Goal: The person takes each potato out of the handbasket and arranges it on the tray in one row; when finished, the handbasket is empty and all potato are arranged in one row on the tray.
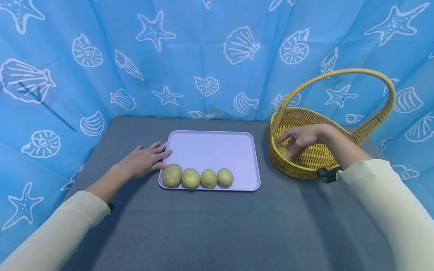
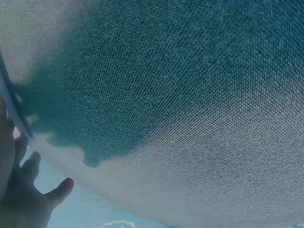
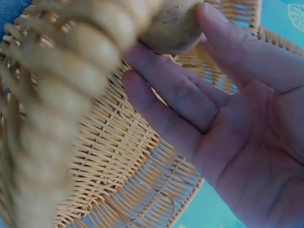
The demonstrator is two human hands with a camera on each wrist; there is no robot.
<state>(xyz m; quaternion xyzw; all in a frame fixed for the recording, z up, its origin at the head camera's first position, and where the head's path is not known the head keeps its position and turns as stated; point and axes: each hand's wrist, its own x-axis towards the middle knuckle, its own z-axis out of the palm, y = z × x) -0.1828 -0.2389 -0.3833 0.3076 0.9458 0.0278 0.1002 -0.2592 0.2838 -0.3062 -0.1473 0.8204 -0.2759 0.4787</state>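
My right hand (image 1: 301, 138) reaches down into a yellow wicker basket (image 1: 295, 171). Between its thumb and fingers it holds a potato (image 3: 176, 28), which shows only partly in the head view. At the left edge of a pale lilac tray (image 1: 211, 148), my left hand (image 1: 142, 160) rests with its fingers spread, fingertips over the rim. Several potatoes (image 1: 191, 178) line the tray's near edge in a row from the left corner, and the largest potato (image 1: 171, 175) lies just beside the left thumb. In the left wrist view, part of the left hand (image 2: 28, 194) shows at the lower left.
A tall arched handle (image 1: 339, 71) rises over the basket, with my right forearm passing in front of its right end. Grey cloth (image 1: 217, 226) covers the table. Behind it hangs a blue curtain (image 1: 203, 49) printed with white shells and starfish.
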